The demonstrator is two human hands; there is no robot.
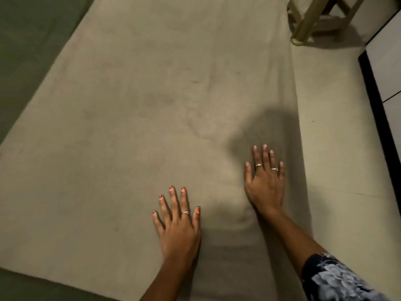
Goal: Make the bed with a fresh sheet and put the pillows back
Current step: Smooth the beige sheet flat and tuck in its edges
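A beige sheet (pixel 134 118) lies spread flat over the low bed and fills most of the view. My left hand (pixel 178 222) rests palm down on it near the front edge, fingers spread. My right hand (pixel 265 181) lies flat on the sheet further ahead and to the right, close to the bed's right edge, fingers slightly apart. Neither hand grips the cloth. A faint fold runs up the sheet ahead of my right hand. No pillows are in view.
A dark green surface (pixel 23 51) borders the sheet on the left and at the front. A pale floor strip (pixel 338 148) runs along the right side. A stool's legs (pixel 312 20) stand at the top right. A dark-edged panel (pixel 382 109) lines the far right.
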